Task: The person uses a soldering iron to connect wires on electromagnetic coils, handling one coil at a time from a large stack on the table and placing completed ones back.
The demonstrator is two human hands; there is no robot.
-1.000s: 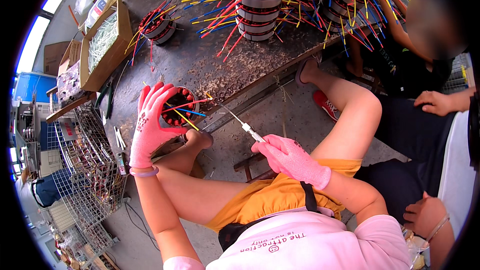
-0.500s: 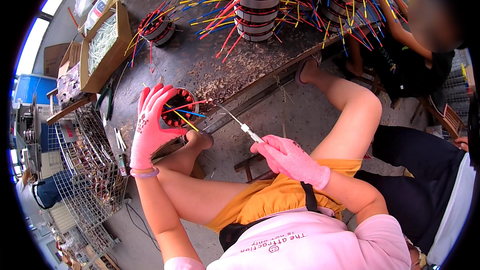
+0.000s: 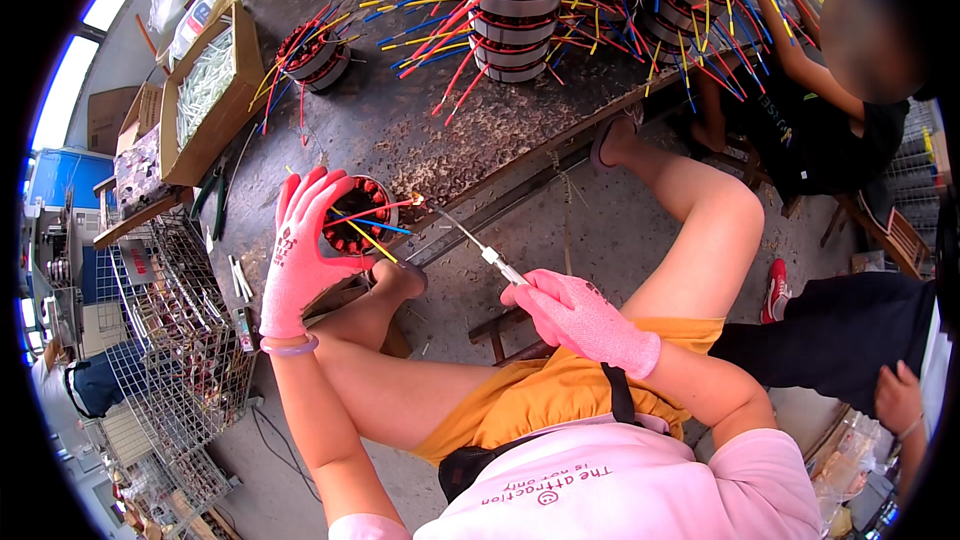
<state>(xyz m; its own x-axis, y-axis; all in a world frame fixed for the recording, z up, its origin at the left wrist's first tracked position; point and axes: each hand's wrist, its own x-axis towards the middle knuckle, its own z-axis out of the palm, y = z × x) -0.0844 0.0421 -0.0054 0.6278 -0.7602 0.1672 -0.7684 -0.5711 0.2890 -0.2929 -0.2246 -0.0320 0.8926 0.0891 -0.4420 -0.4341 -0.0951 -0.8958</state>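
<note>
On the table's near edge lies a motor stator point(image 3: 374, 202) with a dark ring and red windings; red, blue and yellow leads stick out of it. My left hand point(image 3: 302, 252), in a pink glove, curves round its left side, thumb at the near rim and fingers stretched along the far side. In my right hand point(image 3: 585, 320), also pink-gloved, is a slim pen-like tool point(image 3: 493, 258) with a white collar and a long thin metal tip. That tip meets the end of a red lead point(image 3: 372, 213), where a small bright orange glow point(image 3: 417, 199) shows.
Tall stacks of wired stators point(image 3: 515, 30) stand on the table's far side, a smaller stack point(image 3: 315, 58) at left. A box of white sleeves point(image 3: 215, 90) and pliers point(image 3: 208, 202) lie left. Wire racks point(image 3: 170, 330) flank the table. A co-worker point(image 3: 840, 120) sits far right.
The glow at the tool's tip has grown brighter; my hands stay almost still. At right, a passing person has shifted, and a red shoe and a hand now show.
</note>
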